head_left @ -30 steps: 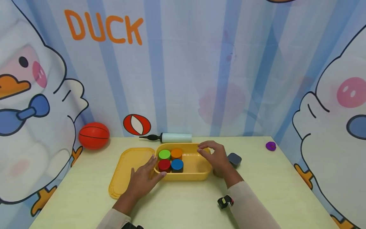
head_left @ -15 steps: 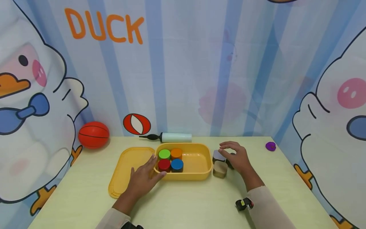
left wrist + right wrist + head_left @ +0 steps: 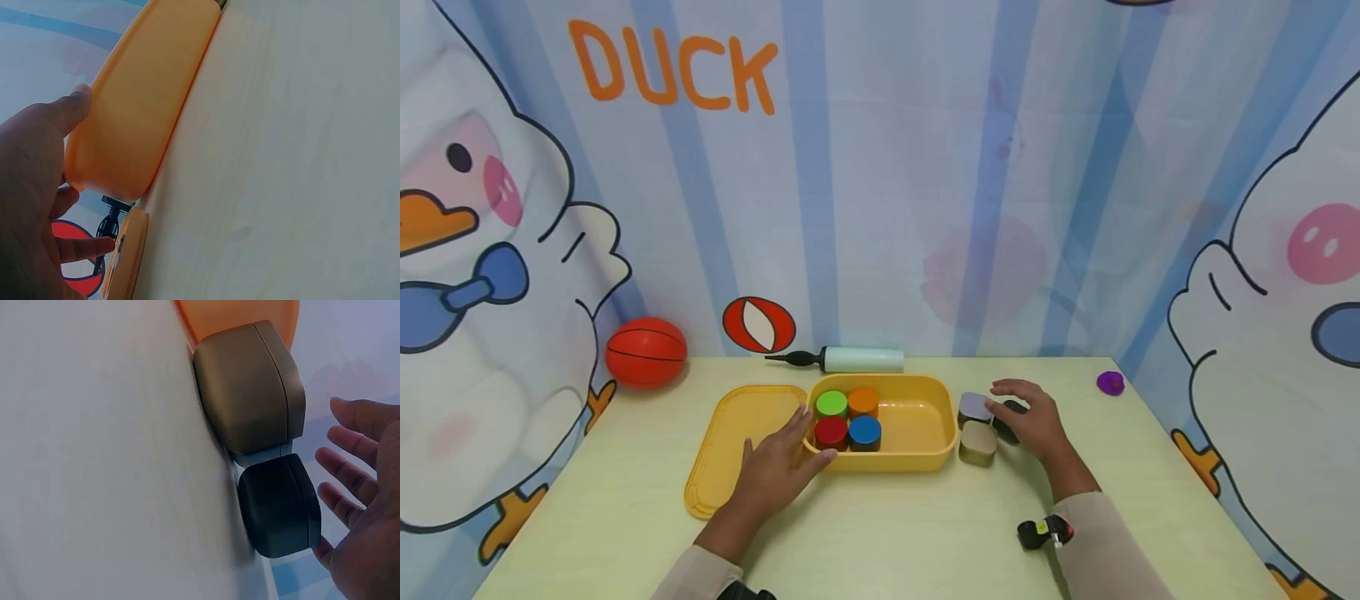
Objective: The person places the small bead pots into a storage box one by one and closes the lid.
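My left hand [image 3: 775, 475] rests at the left end of a yellow plastic box [image 3: 917, 462], its thumb on the rim and fingers extended in the left wrist view. Inside that box stand four-sided rows of round tubs: a green-topped tub [image 3: 832, 404], an orange-topped tub [image 3: 863, 402], a red-topped tub [image 3: 831, 433] and a blue-topped tub [image 3: 865, 432]. My right hand [image 3: 1036, 421] hovers around a dark rounded case [image 3: 278, 506], fingers spread and holding nothing. Beside it sit a tan rounded case [image 3: 978, 442] and a pale grey case [image 3: 974, 406].
A yellow lid [image 3: 730, 467] lies left of the box. Behind the box is a hand pump [image 3: 863, 360]. A red ball [image 3: 647, 353] sits at the far left, and a small purple object [image 3: 1110, 383] at the far right of the table [image 3: 865, 542].
My right hand has moved right from above the box's right end to the dark case, uncovering the tan and grey cases. The left hand stays where it was.
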Motion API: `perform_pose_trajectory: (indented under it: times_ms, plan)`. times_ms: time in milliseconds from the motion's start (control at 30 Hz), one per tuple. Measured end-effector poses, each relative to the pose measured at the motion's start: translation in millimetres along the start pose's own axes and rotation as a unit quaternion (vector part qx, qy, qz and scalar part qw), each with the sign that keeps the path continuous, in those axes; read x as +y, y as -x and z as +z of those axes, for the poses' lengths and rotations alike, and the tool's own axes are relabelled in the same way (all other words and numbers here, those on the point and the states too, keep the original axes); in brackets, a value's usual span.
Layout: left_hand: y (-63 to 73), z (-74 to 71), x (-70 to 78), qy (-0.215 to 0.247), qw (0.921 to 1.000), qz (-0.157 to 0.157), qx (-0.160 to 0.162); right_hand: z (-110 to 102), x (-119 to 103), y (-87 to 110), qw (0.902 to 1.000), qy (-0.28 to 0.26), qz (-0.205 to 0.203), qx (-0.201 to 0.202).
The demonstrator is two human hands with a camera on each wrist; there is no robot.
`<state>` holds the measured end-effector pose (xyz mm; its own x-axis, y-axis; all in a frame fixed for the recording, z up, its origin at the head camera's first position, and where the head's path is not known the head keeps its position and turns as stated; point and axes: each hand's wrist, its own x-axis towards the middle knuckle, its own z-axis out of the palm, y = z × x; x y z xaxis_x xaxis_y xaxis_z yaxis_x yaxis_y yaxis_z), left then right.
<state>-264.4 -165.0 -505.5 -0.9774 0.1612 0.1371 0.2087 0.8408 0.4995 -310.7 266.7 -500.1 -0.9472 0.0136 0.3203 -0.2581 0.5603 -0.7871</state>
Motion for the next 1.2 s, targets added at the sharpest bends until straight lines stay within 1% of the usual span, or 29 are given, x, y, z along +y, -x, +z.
perform_pose_trajectory:
  times_ms: [133, 333, 533, 633, 833, 900, 1033, 1100, 1200]
  plan:
    - [-0.1, -0.5, 0.4, 0.001, 1.0, 0.002, 0.001, -3.0, 13.3, 2.6, 0.9999, 0.014, -0.004, 0.005]
    - [1.2, -1.5, 1.6, 0.0, 1.0, 0.002, 0.001, -9.9, 28.7, 6.2, 1.0, -0.006, -0.007, -0.003]
    - [3.0, -1.4, 1.2, -0.002, 1.0, 0.001, -0.002, -14.4, 40.8, 10.3, 0.9995, -0.016, -0.021, -0.018]
    - [3.0, -1.7, 1.9, -0.001, 1.0, -0.004, -0.004, -15.3, 42.7, 11.1, 0.9993, -0.019, -0.025, -0.022]
    - [3.3, -1.9, 2.3, -0.001, 1.0, -0.003, -0.004, -17.5, 42.1, 13.0, 0.9987, -0.034, 0.003, -0.038]
    - [3.0, -2.2, 2.7, 0.0, 1.0, -0.004, -0.005, -19.8, 43.1, 13.3, 0.9977, -0.046, 0.011, -0.048]
    - [1.3, -2.1, 1.5, 0.002, 1.0, 0.0, 0.0, -24.2, 46.8, 13.4, 0.9949, -0.082, 0.01, -0.059]
    - [0.9, -2.0, 0.9, 0.003, 1.0, 0.0, 0.0, -25.3, 48.4, 13.4, 0.9942, -0.091, 0.009, -0.057]
    - [1.1, -1.4, 0.4, 0.003, 1.0, 0.0, 0.001, -25.0, 49.3, 13.5, 0.9946, -0.091, 0.011, -0.048]
